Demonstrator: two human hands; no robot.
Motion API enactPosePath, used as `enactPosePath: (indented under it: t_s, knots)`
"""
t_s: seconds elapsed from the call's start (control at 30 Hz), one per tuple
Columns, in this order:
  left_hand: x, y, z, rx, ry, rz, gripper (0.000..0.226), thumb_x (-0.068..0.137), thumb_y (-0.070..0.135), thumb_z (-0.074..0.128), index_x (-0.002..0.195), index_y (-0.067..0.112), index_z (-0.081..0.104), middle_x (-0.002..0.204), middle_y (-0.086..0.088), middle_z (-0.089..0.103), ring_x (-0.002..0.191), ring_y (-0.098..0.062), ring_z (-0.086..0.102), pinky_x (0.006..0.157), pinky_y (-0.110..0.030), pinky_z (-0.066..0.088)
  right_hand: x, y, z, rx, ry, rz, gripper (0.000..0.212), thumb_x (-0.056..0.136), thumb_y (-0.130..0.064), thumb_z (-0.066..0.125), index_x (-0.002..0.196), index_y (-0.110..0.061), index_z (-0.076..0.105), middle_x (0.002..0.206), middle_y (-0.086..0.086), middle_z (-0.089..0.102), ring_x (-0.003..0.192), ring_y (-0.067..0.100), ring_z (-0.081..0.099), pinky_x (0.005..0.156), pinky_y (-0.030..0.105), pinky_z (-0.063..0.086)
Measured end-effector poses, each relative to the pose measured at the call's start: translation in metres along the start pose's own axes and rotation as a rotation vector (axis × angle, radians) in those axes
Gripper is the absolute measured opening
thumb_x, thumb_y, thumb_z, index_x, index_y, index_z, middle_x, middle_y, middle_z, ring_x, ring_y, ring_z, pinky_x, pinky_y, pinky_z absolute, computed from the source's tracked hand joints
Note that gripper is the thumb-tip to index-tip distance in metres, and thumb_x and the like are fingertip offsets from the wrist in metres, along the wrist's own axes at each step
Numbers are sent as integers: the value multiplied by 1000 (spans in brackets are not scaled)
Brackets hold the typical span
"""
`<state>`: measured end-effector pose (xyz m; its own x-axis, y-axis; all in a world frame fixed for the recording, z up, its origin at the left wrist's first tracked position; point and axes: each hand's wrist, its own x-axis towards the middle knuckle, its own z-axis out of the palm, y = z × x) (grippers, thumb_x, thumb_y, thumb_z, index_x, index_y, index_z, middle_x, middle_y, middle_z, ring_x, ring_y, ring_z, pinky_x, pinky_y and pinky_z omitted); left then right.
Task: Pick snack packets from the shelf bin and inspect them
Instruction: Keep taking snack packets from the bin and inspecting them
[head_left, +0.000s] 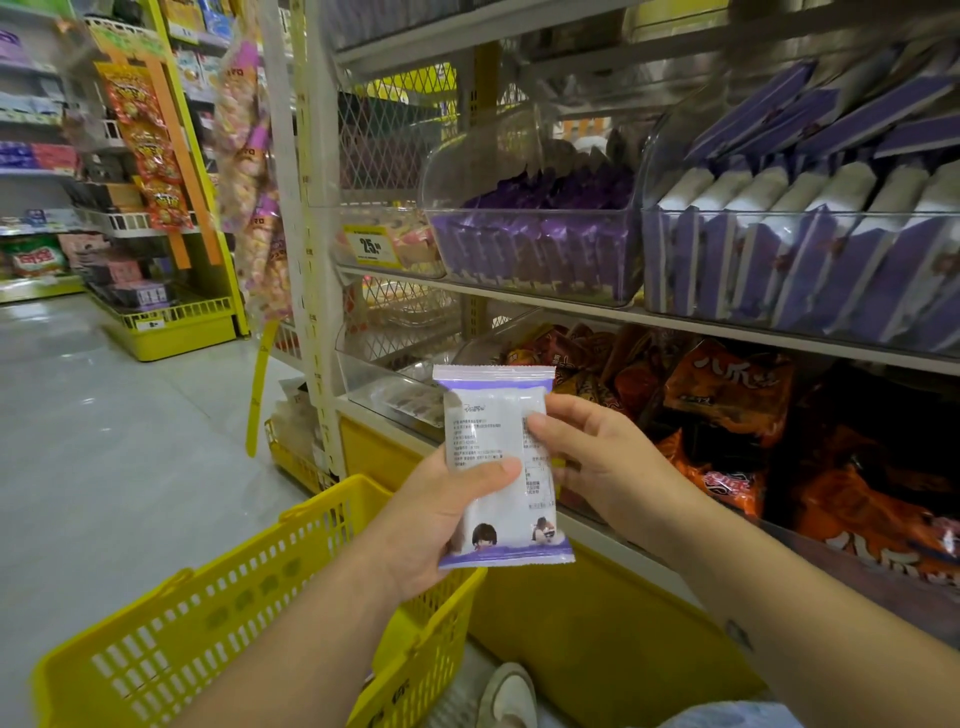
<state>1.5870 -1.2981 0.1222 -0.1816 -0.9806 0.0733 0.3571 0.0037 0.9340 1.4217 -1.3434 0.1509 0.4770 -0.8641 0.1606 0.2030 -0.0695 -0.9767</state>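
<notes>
A white and purple snack packet (498, 426) stands upright in front of me, its printed back side facing me. My left hand (431, 514) grips its lower left part, thumb lying across the print. My right hand (587, 462) holds its right edge, fingers curled round it. Up on the shelf a clear bin (530, 218) holds several purple packets, and a second clear bin (800, 260) to the right holds rows of white and purple packets like the one I hold.
A yellow shopping basket (218, 623) sits on the floor below my left arm. Orange and black snack bags (727, 395) fill the lower shelf. A yellow price tag (370, 245) hangs on the shelf edge. The aisle floor (104, 441) opens to the left.
</notes>
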Motion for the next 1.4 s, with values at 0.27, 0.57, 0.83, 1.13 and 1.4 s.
enactPosePath:
  t_s: [0.27, 0.57, 0.83, 1.13, 1.4]
  knots:
    - [5, -1, -2, 231, 141, 177, 53, 71, 37, 74, 120, 24, 60, 113, 0, 72, 106, -20, 69, 91, -46, 54, -7, -6, -1, -235, 14, -145, 36, 75, -26, 73, 108, -19, 62, 100, 0, 73, 95, 15, 70, 76, 27, 58]
    - [7, -4, 4, -95, 6, 157, 46, 90, 29, 51, 136, 25, 49, 127, -8, 65, 119, -25, 61, 98, -45, 51, -12, -13, 18, -361, 99, -330, 27, 86, -14, 70, 110, -25, 69, 100, -10, 74, 91, 8, 70, 78, 23, 57]
    - [8, 1, -1, -291, 52, 129, 42, 86, 33, 51, 127, 27, 57, 117, -12, 70, 103, -28, 70, 71, -41, 59, -16, -22, 20, -308, -135, -169, 42, 95, -10, 56, 128, -37, 55, 112, -5, 71, 100, 18, 69, 81, 37, 59]
    - [10, 5, -11, -337, 200, 153, 31, 101, 22, 42, 127, 28, 57, 110, -9, 72, 98, -21, 71, 71, -43, 59, -23, -21, 1, -442, -267, -42, 67, 84, 6, 67, 141, -21, 45, 124, 3, 67, 112, 21, 65, 96, 36, 53]
    - [10, 6, -9, -342, 176, 107, 46, 92, 5, 53, 129, 33, 53, 113, -5, 72, 98, -22, 71, 65, -45, 59, -17, -11, -13, -523, -167, -70, 69, 85, 5, 66, 143, -25, 42, 120, -15, 67, 110, 3, 64, 81, 18, 55]
